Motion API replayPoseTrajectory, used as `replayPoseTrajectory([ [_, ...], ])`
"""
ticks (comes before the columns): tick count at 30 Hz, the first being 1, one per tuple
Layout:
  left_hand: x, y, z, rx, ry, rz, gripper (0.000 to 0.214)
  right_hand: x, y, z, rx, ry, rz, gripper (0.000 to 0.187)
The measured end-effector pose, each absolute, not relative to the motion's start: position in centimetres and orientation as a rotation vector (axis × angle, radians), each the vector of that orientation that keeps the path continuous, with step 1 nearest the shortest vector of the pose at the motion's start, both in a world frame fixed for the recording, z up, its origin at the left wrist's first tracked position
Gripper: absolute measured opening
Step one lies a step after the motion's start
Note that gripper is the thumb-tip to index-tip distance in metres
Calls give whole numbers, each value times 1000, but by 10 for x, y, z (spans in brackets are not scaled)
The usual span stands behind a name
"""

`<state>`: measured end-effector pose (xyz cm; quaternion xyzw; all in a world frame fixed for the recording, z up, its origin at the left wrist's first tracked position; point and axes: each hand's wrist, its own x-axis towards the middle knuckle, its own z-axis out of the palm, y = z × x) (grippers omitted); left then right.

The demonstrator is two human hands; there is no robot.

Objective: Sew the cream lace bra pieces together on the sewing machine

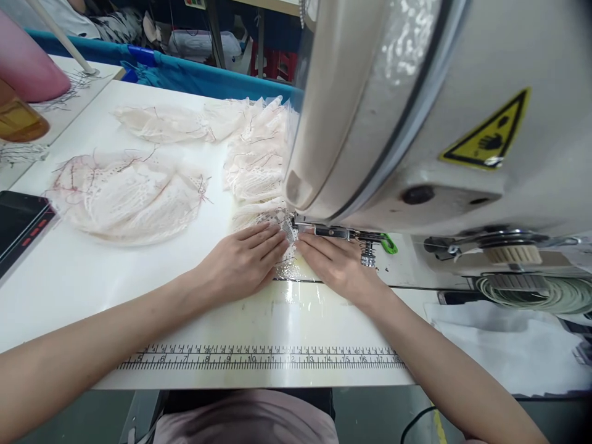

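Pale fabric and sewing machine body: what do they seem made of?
The pale fabric looks like thin, matte lace or mesh: sheer, with small openings. The sewing machine body may be painted metal or plastic, smooth with glossy highlights.

Blk phone & pink obj. at L, pale-grn coil at R.

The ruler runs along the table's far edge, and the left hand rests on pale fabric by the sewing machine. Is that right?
Not quite: the head view shows the ruler along the near edge of the table. The left hand does rest on pale fabric by the sewing machine.
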<state>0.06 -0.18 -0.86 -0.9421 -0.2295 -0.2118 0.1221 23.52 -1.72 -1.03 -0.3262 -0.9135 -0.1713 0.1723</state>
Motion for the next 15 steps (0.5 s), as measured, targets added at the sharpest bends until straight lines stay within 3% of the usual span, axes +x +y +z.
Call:
replayPoseTrajectory([
  [15, 0, 1, -4, -2696, -707, -602, 34, 214, -19, -10, -886, -2492, -595, 12],
])
